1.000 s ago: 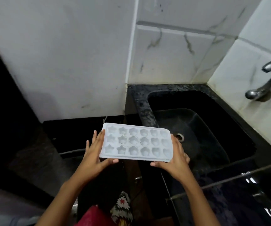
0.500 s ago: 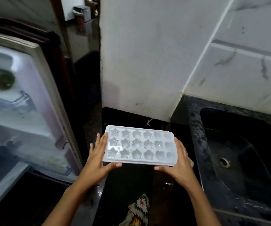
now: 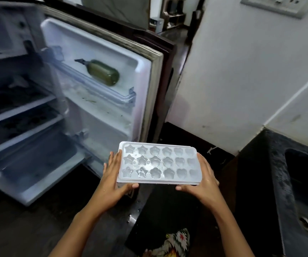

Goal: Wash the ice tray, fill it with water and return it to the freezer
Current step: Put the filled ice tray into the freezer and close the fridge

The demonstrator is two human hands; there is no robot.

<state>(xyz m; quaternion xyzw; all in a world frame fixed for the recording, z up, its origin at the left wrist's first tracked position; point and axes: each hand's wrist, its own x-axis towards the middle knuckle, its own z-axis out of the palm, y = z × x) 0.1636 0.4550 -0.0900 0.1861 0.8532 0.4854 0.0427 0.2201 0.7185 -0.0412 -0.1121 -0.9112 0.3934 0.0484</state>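
Observation:
A white ice tray [image 3: 158, 163] with star, flower and heart cells, holding water, is carried level in front of me. My left hand [image 3: 112, 177] grips its left end, thumb under the near edge and fingers along the side. My right hand [image 3: 205, 179] grips its right end the same way. The open fridge [image 3: 29, 112] stands to the left, its door [image 3: 101, 89] swung wide behind the tray. The freezer compartment [image 3: 3, 32] shows at the top left, closed by its inner flap.
A green bottle [image 3: 101, 72] lies in the upper door shelf. Several fridge shelves look bare. A black sink [image 3: 305, 191] sits at the right against the white wall [image 3: 242, 71]. A doorway opens beyond the fridge door.
I have turned left from the sink toward the fridge, carrying the tray level in both hands. The open fridge has come fully into view and the sink has slid to the right edge.

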